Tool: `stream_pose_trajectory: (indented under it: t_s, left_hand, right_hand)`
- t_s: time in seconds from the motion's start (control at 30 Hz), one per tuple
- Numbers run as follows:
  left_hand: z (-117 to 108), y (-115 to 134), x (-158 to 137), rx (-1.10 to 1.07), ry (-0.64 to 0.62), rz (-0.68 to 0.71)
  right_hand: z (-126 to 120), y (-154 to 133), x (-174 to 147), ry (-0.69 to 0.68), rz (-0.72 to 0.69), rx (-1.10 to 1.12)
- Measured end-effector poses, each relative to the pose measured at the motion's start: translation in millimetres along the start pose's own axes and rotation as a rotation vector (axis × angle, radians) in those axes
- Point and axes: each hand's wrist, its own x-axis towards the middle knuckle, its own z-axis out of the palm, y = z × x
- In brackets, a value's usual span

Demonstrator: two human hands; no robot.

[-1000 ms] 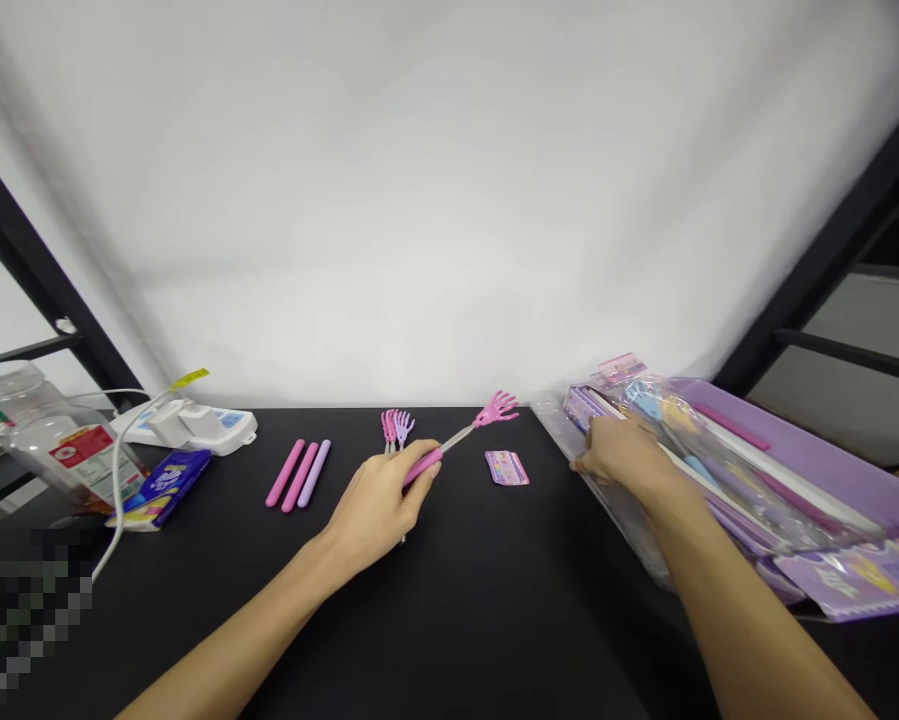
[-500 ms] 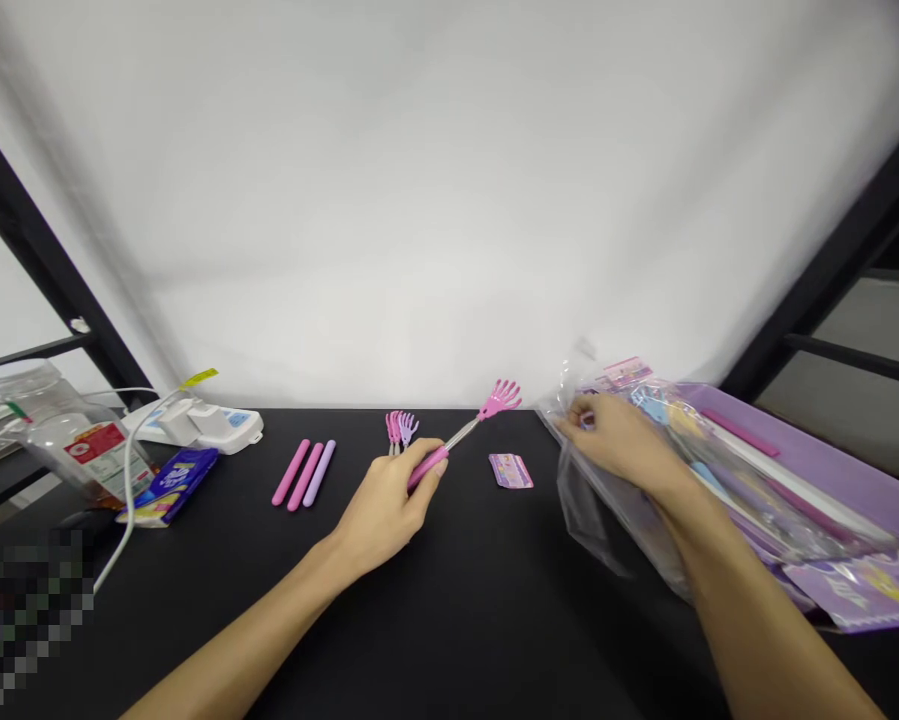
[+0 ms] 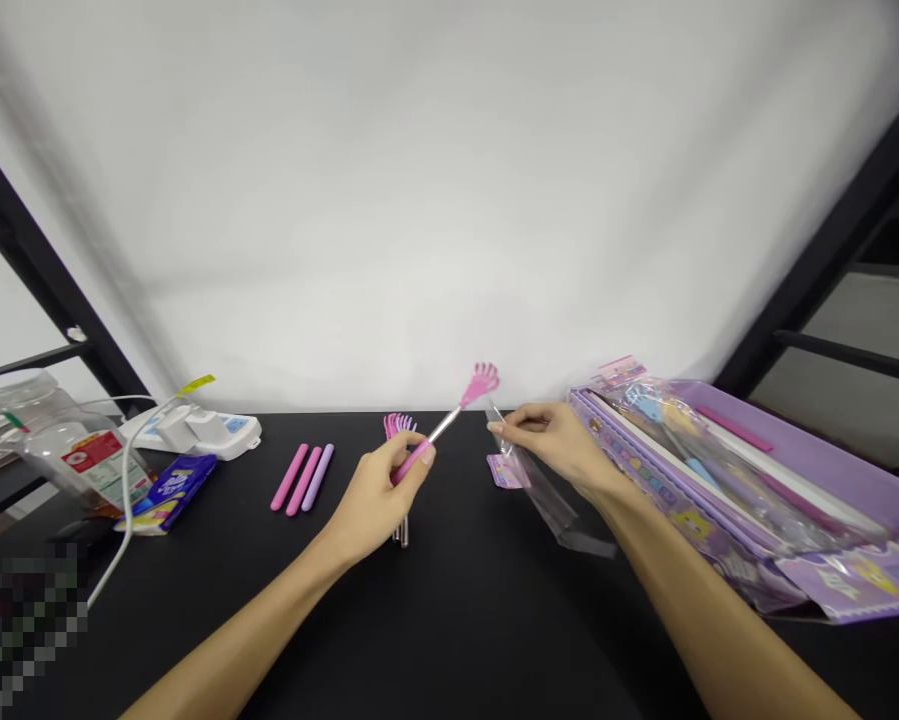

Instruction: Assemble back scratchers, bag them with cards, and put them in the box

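A pink back scratcher [image 3: 444, 425] with a silver shaft angles up over a black worktop [image 3: 449, 620], its handle in the grip of a person's left hand [image 3: 378, 497], its clawed head raised toward the right. It looks light, the shaft stiff and probably smooth; the slender claws seem the part most likely to bend or snap, so the handle makes the safer hold. The right hand [image 3: 558, 440] pinches a clear plastic sleeve [image 3: 543, 495] near its upper end, just beside the claws; whether sleeve and claws touch cannot be told. The film appears soft, slippery and nearly weightless, best taken at the edge between thumb and finger.

Beneath the left hand lie more scratchers [image 3: 398, 426], partly hidden. A small printed card [image 3: 503, 473] rests behind the sleeve. To the left, three pink and lilac sticks [image 3: 303, 480] lie side by side, near a snack packet [image 3: 175, 490], a power strip [image 3: 235, 435] and a clear jar [image 3: 44, 440]. At right sits a filled purple box [image 3: 824, 450].
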Motion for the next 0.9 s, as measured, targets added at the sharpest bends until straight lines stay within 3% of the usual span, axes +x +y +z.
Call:
stream_pose_trajectory:
  t_s: [0.1, 0.23, 0.4, 0.47, 0.6, 0.7, 0.8, 0.9]
  left_hand:
    - [2.6, 3.1, 0.3, -0.113, 0.055, -0.072]
    - [4.9, 2.9, 0.3, -0.206, -0.031, -0.141]
    - [4.2, -5.3, 4.1, -0.322, 0.038, -0.133]
    - [3.2, -7.0, 5.1, -0.379, 0.019, -0.155]
    - [1.8, -7.1, 5.0, -0.406, 0.009, -0.185]
    - [-1.3, -7.5, 6.0, -0.305, 0.088, -0.122]
    - [-11.0, -8.6, 9.2, -0.197, 0.126, -0.102]
    - [-26.2, -9.1, 12.3, -0.136, 0.093, -0.12]
  right_hand:
    - [24.1, -8.6, -6.2, 0.033, -0.073, 0.082]
    - [52.7, -19.0, -13.5, -0.011, -0.07, 0.132]
    - [51.0, -13.5, -11.2, -0.038, -0.027, 0.35]
    - [47.2, -10.7, -11.7, -0.147, 0.039, 0.355]
    - [48.2, -12.2, -19.2, -0.561, 0.163, 0.309]
    - [48.0, -16.4, -23.2, -0.711, 0.216, 0.369]
    - [38.3, -16.4, -19.1, -0.62, 0.166, 0.372]
    - [22.4, -8.9, -8.2, -0.22, 0.099, 0.37]
